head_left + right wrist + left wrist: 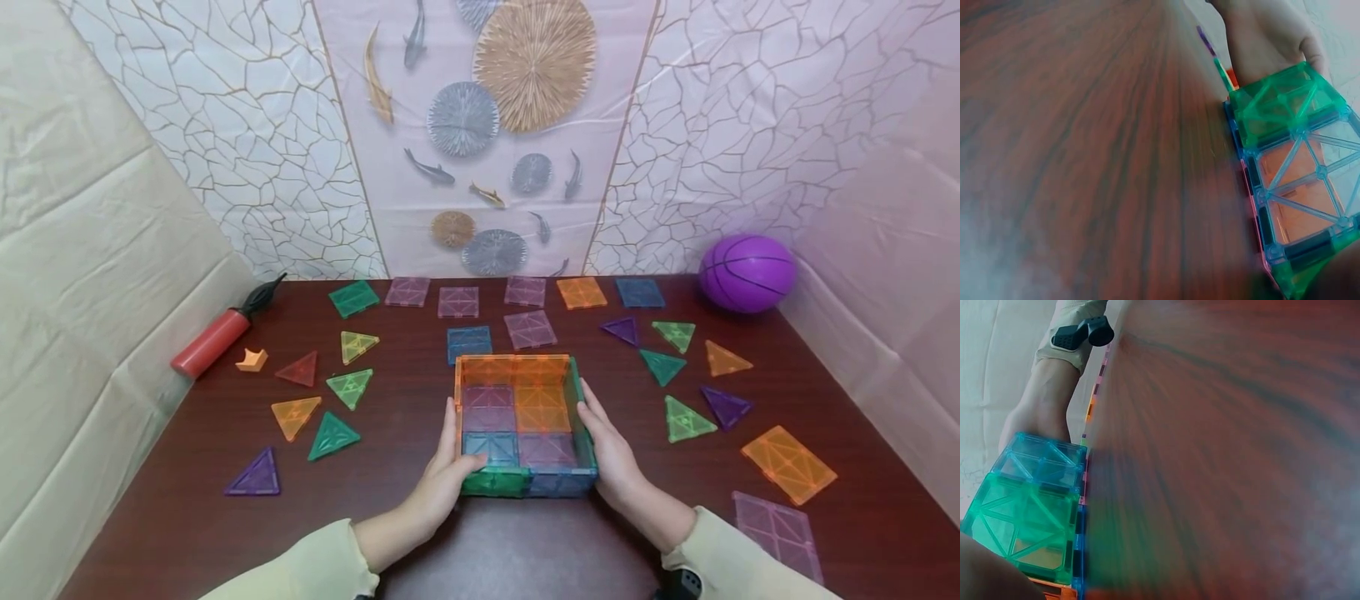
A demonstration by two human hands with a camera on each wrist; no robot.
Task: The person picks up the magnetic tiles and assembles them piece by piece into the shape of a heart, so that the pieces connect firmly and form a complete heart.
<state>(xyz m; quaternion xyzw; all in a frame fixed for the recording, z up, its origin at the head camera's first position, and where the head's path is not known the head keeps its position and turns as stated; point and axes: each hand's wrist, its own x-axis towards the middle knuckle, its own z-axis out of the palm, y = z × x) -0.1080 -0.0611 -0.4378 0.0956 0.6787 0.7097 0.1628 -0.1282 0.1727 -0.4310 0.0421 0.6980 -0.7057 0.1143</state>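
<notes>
a shallow, open-topped box [517, 433] of see-through coloured tiles sits between two bare hands, its opening facing up. its base is two tiles by two, close to square, with edges running left to right and straight away from the person. an orange wall [513, 367] forms the far side; a green panel [495, 482] and a blue panel [562, 483] form the near side.

the box touches the fingers of both hands. the left hand [438, 487] grips its near left corner, fingers reaching forward along the outside, thumb bent over the near rim. the right hand [618, 467] presses the outside of the green right wall [581, 417], fingers extended forward. both forearms, in pale sleeves [300, 567], angle inward. whether the base touches the dark table [525, 550] is hard to tell.

beyond the left fingertips lies a blue square tile [469, 342]. a green triangle [332, 437] lies left of the left fingers, a light-green triangle [687, 421] right of the right fingers. farther out are a red pump [213, 342], left, and a purple ball [748, 272], right.
</notes>
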